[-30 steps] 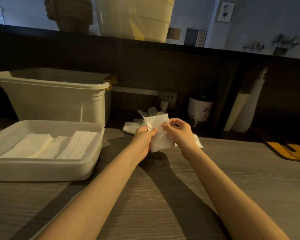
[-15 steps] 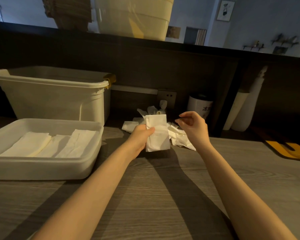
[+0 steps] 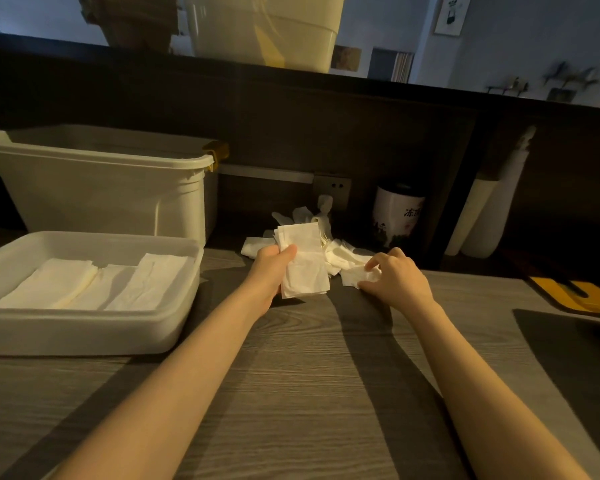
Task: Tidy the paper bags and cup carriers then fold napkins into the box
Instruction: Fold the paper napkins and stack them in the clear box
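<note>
Right hand (image 3: 397, 282) has let go of the folded napkin (image 3: 303, 263) and dropped to the desk (image 3: 291, 393); half a second ago it hung in the air beside it, a second ago both hands were on it. Left hand (image 3: 274, 268) now holds the napkin alone, thumb across the front, fingers curled behind, sheet upright above the desk. Right fingers (image 3: 381, 263) are curled onto a loose sheet at the near edge of the pile (image 3: 343, 258), which lies just beyond and left of them; looks like a pinch, though the fingertips bury in the paper so actual hold is unclear.

Judgement: one fold is done and the next sheet is being fetched before the held one goes in the box (image 3: 174, 327). Box sits well left of the left fingers, three folded napkins (image 3: 94, 285) flat inside.

Hard to see: dim light, pile is a white blur, sheet count unreadable. Left fingers behind the napkin are hidden. The bin (image 3: 118, 188) behind the box shows no contents from here. No paper bags or cup carriers I can identify for sure.
</note>
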Demonstrator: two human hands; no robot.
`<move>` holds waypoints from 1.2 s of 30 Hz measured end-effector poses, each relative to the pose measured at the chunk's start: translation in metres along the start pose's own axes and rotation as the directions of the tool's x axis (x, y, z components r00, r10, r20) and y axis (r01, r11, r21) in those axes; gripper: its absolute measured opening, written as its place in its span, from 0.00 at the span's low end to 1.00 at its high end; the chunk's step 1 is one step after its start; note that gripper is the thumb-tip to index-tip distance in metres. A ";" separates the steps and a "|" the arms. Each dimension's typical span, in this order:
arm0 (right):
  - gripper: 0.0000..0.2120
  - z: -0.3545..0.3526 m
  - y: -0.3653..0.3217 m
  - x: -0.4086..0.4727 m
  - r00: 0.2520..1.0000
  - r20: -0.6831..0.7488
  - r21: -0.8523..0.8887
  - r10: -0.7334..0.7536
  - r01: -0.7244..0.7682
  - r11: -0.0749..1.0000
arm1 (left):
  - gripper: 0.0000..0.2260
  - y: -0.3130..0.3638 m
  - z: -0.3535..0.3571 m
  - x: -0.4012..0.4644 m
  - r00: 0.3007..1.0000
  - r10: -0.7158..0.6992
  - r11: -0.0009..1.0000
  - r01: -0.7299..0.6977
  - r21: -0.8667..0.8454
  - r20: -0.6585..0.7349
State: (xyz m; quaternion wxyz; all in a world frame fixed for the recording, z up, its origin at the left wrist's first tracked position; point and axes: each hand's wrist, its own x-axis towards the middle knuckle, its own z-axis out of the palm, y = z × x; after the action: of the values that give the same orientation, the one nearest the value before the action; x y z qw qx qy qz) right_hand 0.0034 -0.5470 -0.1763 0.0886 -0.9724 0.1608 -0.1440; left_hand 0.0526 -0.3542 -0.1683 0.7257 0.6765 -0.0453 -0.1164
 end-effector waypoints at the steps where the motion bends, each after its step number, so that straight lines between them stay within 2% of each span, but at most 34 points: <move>1: 0.19 -0.001 -0.001 0.000 1.000 -0.004 0.017 0.006 -0.006 1.000 | 0.16 0.000 0.000 0.000 1.000 -0.002 1.000 0.002 0.006 -0.002; 6: 0.14 0.001 -0.002 -0.003 0.998 -0.039 0.065 0.048 -0.046 0.997 | 0.16 0.001 0.002 -0.002 1.000 -0.010 1.000 0.010 0.019 0.011; 10: 0.10 0.000 -0.003 -0.003 0.981 -0.168 0.110 0.096 -0.078 0.991 | 0.16 0.002 0.004 -0.003 1.000 -0.008 0.999 0.008 0.037 0.000; 15: 0.08 -0.015 -0.010 0.001 0.950 -0.297 0.196 0.091 -0.032 0.980 | 0.16 0.001 0.003 -0.003 0.999 0.002 0.999 -0.001 0.033 -0.046; 20: 0.08 -0.043 -0.020 0.002 0.932 -0.334 0.358 0.139 -0.011 0.934 | 0.17 0.004 0.000 -0.003 0.993 0.013 1.000 -0.011 0.014 -0.116; 25: 0.10 -0.062 -0.028 0.001 0.941 -0.335 0.570 0.049 0.161 0.806 | 0.17 0.011 -0.007 0.000 0.987 0.003 1.000 -0.004 -0.003 -0.159; 29: 0.07 -0.067 -0.037 -0.005 0.962 -0.272 0.753 -0.003 0.215 0.622 | 0.17 0.015 -0.005 0.000 0.992 -0.043 0.999 0.041 -0.017 -0.122; 33: 0.06 -0.067 -0.045 -0.007 0.985 -0.160 0.894 0.062 0.118 0.432 | 0.11 0.021 -0.003 -0.007 0.989 -0.142 0.972 0.146 -0.185 0.037; 36: 0.04 -0.062 -0.049 -0.007 0.988 -0.144 0.913 0.055 0.111 0.393 | 0.10 0.023 -0.002 -0.013 0.963 -0.164 0.930 0.223 -0.291 0.216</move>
State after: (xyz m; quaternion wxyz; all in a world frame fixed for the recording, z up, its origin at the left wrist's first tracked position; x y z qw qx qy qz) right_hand -0.0078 -0.5069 -0.1085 0.5943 -0.7514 0.0446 -0.2831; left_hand 0.0430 -0.3481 -0.1448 0.8009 0.5403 -0.0273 -0.2566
